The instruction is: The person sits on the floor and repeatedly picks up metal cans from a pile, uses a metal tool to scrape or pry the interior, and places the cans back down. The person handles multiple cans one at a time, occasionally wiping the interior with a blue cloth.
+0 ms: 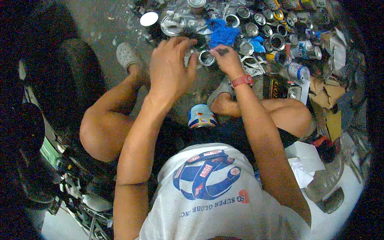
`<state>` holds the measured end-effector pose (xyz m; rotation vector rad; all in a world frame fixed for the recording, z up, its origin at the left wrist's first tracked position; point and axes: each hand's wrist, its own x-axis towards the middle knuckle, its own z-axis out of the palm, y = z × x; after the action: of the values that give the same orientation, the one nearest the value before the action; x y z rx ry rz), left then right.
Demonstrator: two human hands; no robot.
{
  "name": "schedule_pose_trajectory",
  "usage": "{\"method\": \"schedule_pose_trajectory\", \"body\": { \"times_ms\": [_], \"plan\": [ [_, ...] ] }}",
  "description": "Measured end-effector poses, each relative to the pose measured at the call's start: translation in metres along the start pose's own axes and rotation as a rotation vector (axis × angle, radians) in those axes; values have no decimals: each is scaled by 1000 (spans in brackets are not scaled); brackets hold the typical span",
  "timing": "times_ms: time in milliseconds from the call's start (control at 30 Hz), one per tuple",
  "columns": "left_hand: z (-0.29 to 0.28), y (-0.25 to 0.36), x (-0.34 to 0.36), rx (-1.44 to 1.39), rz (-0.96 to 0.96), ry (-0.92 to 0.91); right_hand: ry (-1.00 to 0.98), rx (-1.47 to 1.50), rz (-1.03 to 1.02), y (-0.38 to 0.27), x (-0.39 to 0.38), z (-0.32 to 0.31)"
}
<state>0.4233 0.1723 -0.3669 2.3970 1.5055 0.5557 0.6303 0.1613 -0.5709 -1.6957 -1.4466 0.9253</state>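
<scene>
Where cans (252,29) crowd the grey floor (98,36), left fingers (184,42) hang loose, right fingers (216,51) unclear.

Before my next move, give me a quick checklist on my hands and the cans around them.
1. Open can between the hands: ok.
2. Right hand firmly gripping its rim: cannot tell; the fingers are right by it.
3. Left hand empty: cannot tell; blurred, fingers curved.
4. Clear space beyond the can: not ok; blue cloth and other cans crowd there.
5. Light-blue can between the legs, apart from both hands: ok.
</scene>
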Motion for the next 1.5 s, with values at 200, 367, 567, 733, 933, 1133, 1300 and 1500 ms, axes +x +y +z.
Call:
{"method": "schedule_pose_trajectory", "body": {
  "times_ms": [200, 367, 567, 733, 933, 1133, 1300, 1500],
  "plan": [
    [-23, -9, 4, 11, -18, 202, -246, -493, -268, -31, -26, -18],
    [-23, -12, -5, 22, -59, 194, -217, -322, -380, -31, -41, -9],
    [-25, -16, -5, 77, -86, 174, -199, -526, -295, -37, -30, -20],
    [-27, -15, -7, 59, -110, 147, -287, -452, -275, -30, -28, -20],
    [-23, -11, -6, 48, -116, 141, -293, -478, -290, -35, -28, -22],
    [-17, -6, -4, 30, -111, 162, -268, -478, -325, -36, -30, -26],
    [-12, -12, -5, 73, -95, 90, -226, -505, -358, -35, -31, -27],
    [27, -21, -15, 150, -220, -196, -265, -601, -192, -39, -35, -39]
  ]
}}
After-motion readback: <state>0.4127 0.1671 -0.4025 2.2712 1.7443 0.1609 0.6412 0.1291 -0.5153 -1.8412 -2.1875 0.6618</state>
